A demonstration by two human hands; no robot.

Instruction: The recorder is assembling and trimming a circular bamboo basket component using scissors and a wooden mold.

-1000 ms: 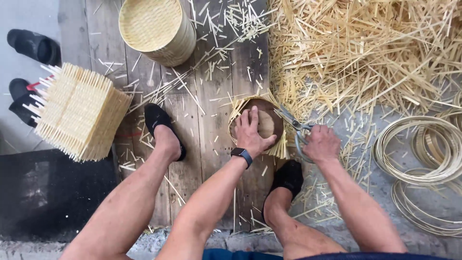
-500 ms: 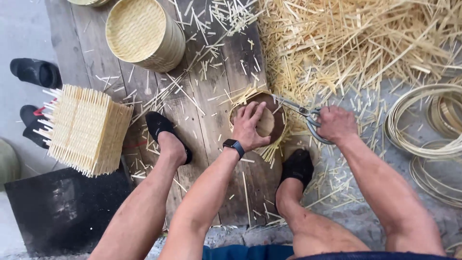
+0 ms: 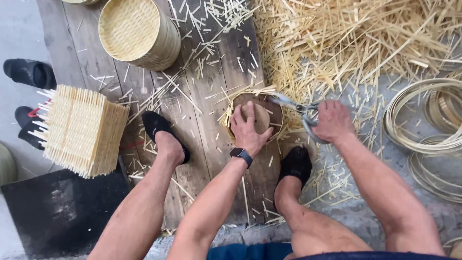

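Note:
My left hand (image 3: 250, 129) presses flat on a round wooden disc (image 3: 260, 117) that lies on a woven bamboo mat (image 3: 236, 98) whose strip ends stick out around the disc. A dark watch is on that wrist. My right hand (image 3: 332, 121) grips a pair of metal shears (image 3: 292, 105); their blades point left at the mat's upper right edge, beside the disc. All this sits on a wooden plank platform (image 3: 207, 58) between my two feet in black shoes.
A stack of round bamboo baskets (image 3: 137, 32) stands at the upper left. A pile of square woven mats (image 3: 79, 130) lies at the left, beside black shoes (image 3: 30, 73). Loose bamboo strips (image 3: 346, 38) heap at the upper right. Coiled bamboo hoops (image 3: 428, 120) lie right.
The view has shifted, so everything sits lower and further right in frame. My right hand has brought the shears up to the mat's edge; my left hand stays pressed on the disc.

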